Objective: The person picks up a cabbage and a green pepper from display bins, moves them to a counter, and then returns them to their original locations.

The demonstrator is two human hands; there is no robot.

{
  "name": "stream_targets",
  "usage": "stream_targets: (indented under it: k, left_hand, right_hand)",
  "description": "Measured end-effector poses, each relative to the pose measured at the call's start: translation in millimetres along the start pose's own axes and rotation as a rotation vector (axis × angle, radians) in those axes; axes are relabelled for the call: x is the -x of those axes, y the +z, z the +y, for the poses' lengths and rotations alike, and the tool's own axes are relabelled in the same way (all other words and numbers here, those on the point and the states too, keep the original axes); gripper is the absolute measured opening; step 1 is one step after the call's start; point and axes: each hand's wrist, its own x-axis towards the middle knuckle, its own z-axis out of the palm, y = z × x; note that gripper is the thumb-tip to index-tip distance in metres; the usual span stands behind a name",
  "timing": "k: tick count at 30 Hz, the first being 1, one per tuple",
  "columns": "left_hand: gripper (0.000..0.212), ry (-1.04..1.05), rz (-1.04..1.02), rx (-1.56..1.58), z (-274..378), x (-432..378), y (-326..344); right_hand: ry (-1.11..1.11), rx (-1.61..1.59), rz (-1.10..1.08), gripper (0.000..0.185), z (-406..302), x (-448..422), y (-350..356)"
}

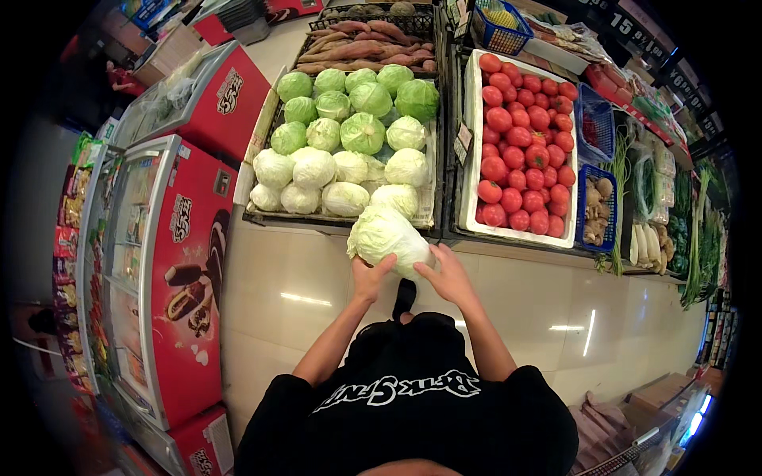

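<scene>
A large pale napa cabbage (pixel 390 238) is held between both hands, just in front of the vegetable stand's front edge. My left hand (pixel 370 276) grips its lower left side, and my right hand (pixel 446 271) its lower right end, thumbs on top. Right behind it is the display bin (pixel 265 140) of cabbages. Pale napa cabbages (pixel 345 199) fill the bin's front rows, one of them partly covered by the held one. Round green cabbages (pixel 363 133) sit in the rows farther back. The fingers beneath the held cabbage are hidden.
Right of the bin, a white foam box (pixel 470 208) holds many tomatoes (pixel 519 137). Sweet potatoes (pixel 369 47) lie behind the cabbages. A blue basket (pixel 610 235) holds mushrooms. Red ice-cream freezers (pixel 184 285) stand at left, across a tiled floor (pixel 280 333). Cardboard boxes (pixel 661 395) are at lower right.
</scene>
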Motion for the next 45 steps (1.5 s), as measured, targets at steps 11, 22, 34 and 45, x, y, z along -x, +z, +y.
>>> stream_targets:
  k: [11, 22, 34, 45]
  left_hand:
    - [0.056, -0.213, -0.069, -0.111, 30.9, -113.0, -25.0]
    - [0.062, -0.235, -0.374, -0.18, 36.7, -231.8, -43.9]
    - [0.09, -0.499, -0.389, -0.543, 9.3, -295.9, -56.3]
    - [0.09, -0.508, -0.42, -0.355, 53.8, -292.2, -47.1]
  right_hand:
    - [-0.245, -0.191, -0.06, 0.1, -43.2, -125.9, 7.1]
    - [0.069, -0.22, 0.121, 0.101, -78.0, -196.6, 60.4]
    - [0.554, -0.101, 0.368, 0.094, -92.0, -235.6, 97.7]
    - [0.701, 0.103, 0.33, 0.105, -113.0, -244.9, 111.4]
